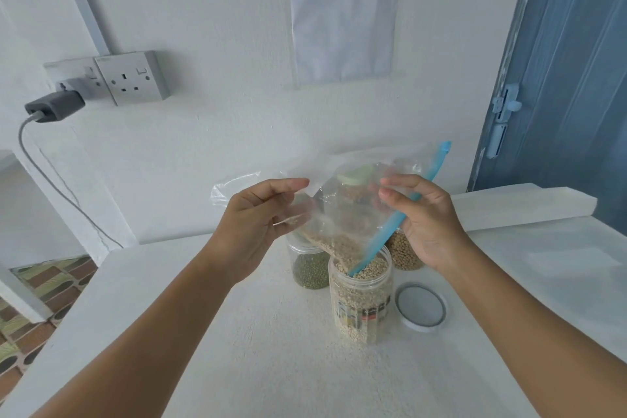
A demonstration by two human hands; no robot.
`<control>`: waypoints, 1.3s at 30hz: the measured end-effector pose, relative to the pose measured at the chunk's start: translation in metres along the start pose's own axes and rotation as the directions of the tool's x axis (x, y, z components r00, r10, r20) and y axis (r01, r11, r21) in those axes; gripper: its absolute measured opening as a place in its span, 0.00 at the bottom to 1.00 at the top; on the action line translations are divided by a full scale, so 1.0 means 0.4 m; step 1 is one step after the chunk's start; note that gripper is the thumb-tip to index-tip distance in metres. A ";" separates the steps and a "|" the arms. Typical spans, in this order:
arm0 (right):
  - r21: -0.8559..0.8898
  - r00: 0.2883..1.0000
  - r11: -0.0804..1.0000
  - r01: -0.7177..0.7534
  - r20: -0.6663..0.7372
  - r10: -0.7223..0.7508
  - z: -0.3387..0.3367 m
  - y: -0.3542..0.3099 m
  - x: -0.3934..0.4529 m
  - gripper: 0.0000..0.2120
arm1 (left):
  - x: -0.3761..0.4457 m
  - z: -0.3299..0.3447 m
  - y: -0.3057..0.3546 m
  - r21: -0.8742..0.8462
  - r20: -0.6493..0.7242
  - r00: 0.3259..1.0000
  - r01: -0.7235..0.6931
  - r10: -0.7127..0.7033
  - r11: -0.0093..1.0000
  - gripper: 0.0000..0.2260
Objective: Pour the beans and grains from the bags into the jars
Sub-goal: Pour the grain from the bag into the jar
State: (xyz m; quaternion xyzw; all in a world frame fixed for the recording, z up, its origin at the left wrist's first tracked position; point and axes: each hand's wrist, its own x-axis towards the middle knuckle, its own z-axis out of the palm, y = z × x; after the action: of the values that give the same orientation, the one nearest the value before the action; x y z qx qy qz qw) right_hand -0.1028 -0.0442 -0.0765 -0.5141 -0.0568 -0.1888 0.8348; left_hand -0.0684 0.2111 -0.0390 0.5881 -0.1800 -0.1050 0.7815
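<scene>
Overhead, both hands held a clear plastic bag (pixel 342 210) tilted above the white table (pixel 237 349). The left hand (pixel 261 217) pinched the bag's closed bottom end between thumb and curled fingers, raised up and out to the left. The right hand (pixel 424 217) gripped the opposite edge, its fingers curled round the plastic beside the blue zip strip (pixel 390 224), which ran slantwise down from above that hand to a point below and between the two hands. Pale grains (pixel 339 246) lay heaped in the bag's lowest corner, just under the left hand's fingers.

Directly beneath the hands stood an open clear jar (pixel 361 302), nearly full of the same pale grain, and the lower tip of the zip strip dipped into its mouth. Whether grain was falling at that instant I could not tell. Beyond it, under the left hand, a jar of green beans (pixel 308 270) stood partly hidden by the bag. Under the right hand, a jar of tan beans (pixel 403 253) showed behind the wrist. A round white lid (pixel 420 307) lay flat on the table just right of the open jar, below the right wrist.
</scene>
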 end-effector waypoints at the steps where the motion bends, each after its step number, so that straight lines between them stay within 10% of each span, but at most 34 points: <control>1: -0.030 1.000 1.000 0.006 0.009 -0.006 -0.004 0.002 -0.002 0.08 | -0.001 -0.004 0.003 -0.001 0.007 1.000 0.002 -0.002 1.000 0.14; 30: -0.067 1.000 0.998 0.017 -0.002 -0.017 -0.013 0.034 -0.025 0.10 | -0.055 0.011 -0.089 0.205 0.109 0.990 0.069 -0.093 0.976 0.15; 39: -0.383 0.987 0.922 0.052 0.163 0.012 -0.027 0.022 -0.063 0.26 | -0.025 0.049 -0.094 0.276 -0.001 0.999 0.037 -0.038 0.960 0.11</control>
State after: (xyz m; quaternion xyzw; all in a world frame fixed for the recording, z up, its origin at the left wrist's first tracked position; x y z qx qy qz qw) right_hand -0.1237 -0.0437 -0.0962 -0.6814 -0.0914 -0.1623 0.7078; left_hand -0.0836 0.1866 -0.0716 0.6943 -0.1834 -0.0950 0.6895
